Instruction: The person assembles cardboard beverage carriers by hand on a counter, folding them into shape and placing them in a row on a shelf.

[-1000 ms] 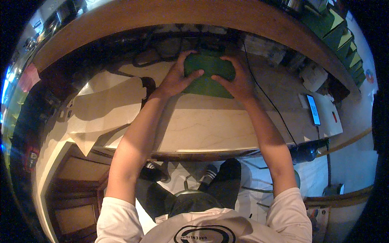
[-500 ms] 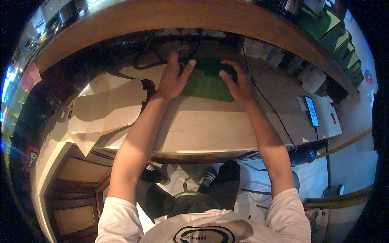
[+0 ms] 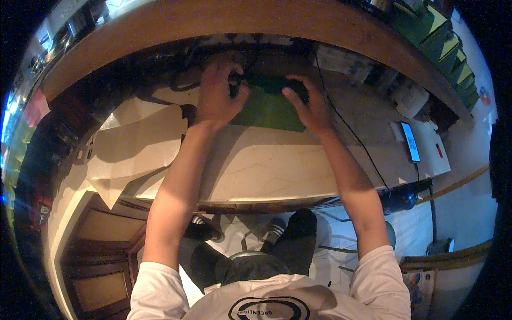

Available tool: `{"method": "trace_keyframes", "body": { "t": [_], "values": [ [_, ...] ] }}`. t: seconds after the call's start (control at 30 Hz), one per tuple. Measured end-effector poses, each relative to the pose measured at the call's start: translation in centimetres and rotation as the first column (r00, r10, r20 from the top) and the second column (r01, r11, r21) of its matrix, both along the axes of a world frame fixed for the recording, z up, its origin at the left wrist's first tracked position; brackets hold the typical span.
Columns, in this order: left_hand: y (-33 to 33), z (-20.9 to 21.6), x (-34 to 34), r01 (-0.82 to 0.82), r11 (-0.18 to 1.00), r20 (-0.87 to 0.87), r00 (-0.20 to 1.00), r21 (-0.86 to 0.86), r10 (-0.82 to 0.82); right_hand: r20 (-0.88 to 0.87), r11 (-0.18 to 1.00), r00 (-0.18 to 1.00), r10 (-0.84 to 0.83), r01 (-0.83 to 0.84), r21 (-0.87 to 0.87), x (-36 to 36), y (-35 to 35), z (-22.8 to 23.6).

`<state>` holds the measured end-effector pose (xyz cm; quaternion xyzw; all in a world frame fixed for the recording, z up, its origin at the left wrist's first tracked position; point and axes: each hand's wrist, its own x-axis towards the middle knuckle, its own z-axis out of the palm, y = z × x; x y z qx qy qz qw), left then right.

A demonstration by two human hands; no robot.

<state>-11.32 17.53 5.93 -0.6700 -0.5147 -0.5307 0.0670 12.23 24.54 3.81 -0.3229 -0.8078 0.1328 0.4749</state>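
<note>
Both hands shifted toward upper centre of frame since earlier frames; green piece pushed back under wooden shelf (image 3: 160, 21).

Left hand (image 3: 216, 96): fingers spread, palm pressed on left end of green flat piece (image 3: 266, 112); nothing enclosed.
Right hand (image 3: 309, 104): fingers curled over dark far edge of same piece; grip depth cannot be told.
Step judged: piece being seated at back of marble counter (image 3: 256, 165).
Next move judged: even two-handed pressure, black cable (image 3: 352, 133) kept clear.
Containers: green boxes (image 3: 453, 48) at upper right, contents not visible.
Phone (image 3: 410, 141) at right, cream cut-out sheet (image 3: 138, 144) at left.
</note>
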Motion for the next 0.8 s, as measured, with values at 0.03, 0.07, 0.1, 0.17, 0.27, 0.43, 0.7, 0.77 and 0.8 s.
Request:
{"method": "trace_keyframes", "body": {
  "t": [0.03,0.07,0.1,0.17,0.27,0.43,0.7,0.77,0.8],
  "values": [
    [0.1,-0.1,-0.3,-0.001,1.0,0.0,1.0,0.0,0.001,0.0,1.0,1.0,0.001,-0.001,0.0,-0.2,-0.1,0.0],
    [0.4,-0.2,-0.9,-0.006,0.998,-0.108,0.994,0.055,0.012,-0.039,1.0,0.999,0.022,-0.022,-0.012,-0.3,-0.3,0.0],
    [0.6,-0.3,-1.2,-0.005,0.994,-0.215,0.976,0.11,0.029,-0.077,0.999,0.996,0.042,-0.043,-0.023,-0.5,-0.4,0.0],
    [0.9,-0.8,-1.5,-0.004,0.992,-0.243,0.969,0.125,0.035,-0.074,0.999,0.997,0.034,-0.036,-0.025,-0.8,-0.4,0.0],
    [1.0,-0.8,-1.1,0.01,0.996,-0.207,0.978,0.085,0.008,-0.052,1.0,0.999,0.009,-0.01,-0.022,-0.7,-0.3,0.0],
    [0.5,-0.6,-0.2,0.031,0.999,-0.028,0.999,0.017,-0.031,-0.018,0.999,0.999,-0.03,0.03,-0.018,-0.4,-0.2,0.0],
    [3.0,-3.4,-3.3,0.187,0.973,0.25,0.957,-0.137,-0.149,-0.036,1.0,0.999,-0.017,0.017,-0.006,-1.3,-0.2,0.0],
    [2.7,-2.6,-2.5,0.242,0.947,0.329,0.93,-0.209,-0.165,-0.047,0.999,0.998,-0.029,0.03,0.024,-0.6,0.6,-0.5],
    [2.5,-2.2,-2.1,0.293,0.915,0.405,0.899,-0.276,-0.166,-0.059,0.998,0.998,-0.032,0.035,0.054,-0.2,0.9,-0.7]
  ]
}}
